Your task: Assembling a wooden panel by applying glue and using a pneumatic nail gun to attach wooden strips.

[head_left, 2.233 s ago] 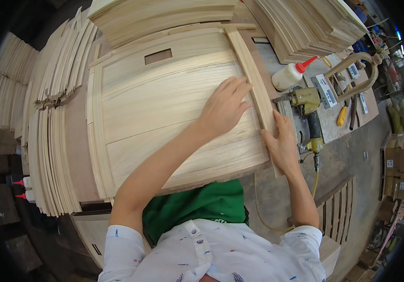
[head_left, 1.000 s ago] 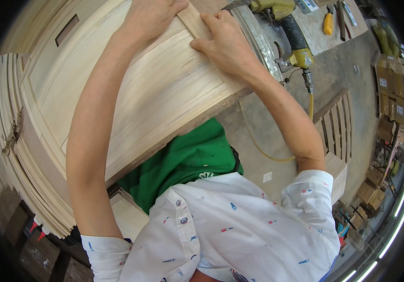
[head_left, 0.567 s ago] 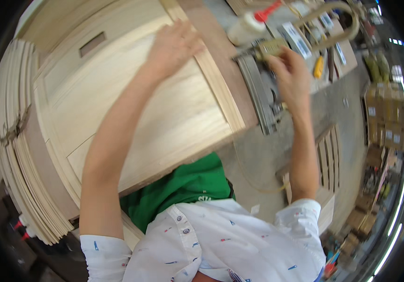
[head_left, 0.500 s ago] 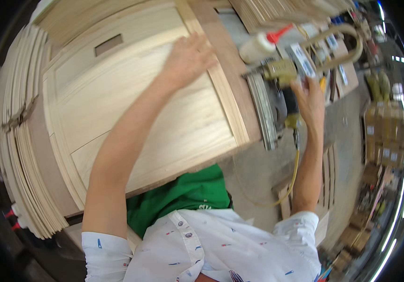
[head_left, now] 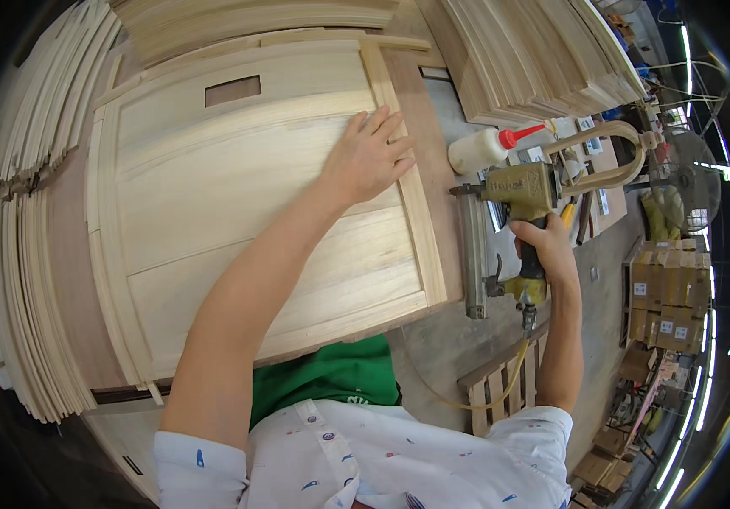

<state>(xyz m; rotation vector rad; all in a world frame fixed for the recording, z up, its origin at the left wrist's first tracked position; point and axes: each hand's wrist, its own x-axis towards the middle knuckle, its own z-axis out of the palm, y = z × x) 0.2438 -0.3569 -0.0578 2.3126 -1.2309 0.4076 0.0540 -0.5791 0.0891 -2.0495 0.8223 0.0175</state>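
Along the left edge of the worktable stand two bundles of thin wooden slats: the nearer bundle reaches toward the front left corner, and the farther bundle sits beyond it toward the back left corner. Just right of them, the pale wooden panel lies flat across the middle of the worktable, close to its front edge, with a rectangular cut-out near its far side. Behind the panel, at the back edge, rises a pile of boards.

The left hand rests palm down toward the panel's right side, fingers spread, their tips reaching the light wooden strip that runs along that side. Farther right, a taller stack of boards fills the back right part. In front of it is a white bottle, its red nozzle pointing right.

By the worktable's right edge, the right hand is wrapped around the black grip of a yellow-green nail gun; a yellow hose trails from its lower end. Beside the gun's head lies a curved wooden frame. Cardboard boxes are stacked beyond, at far right.
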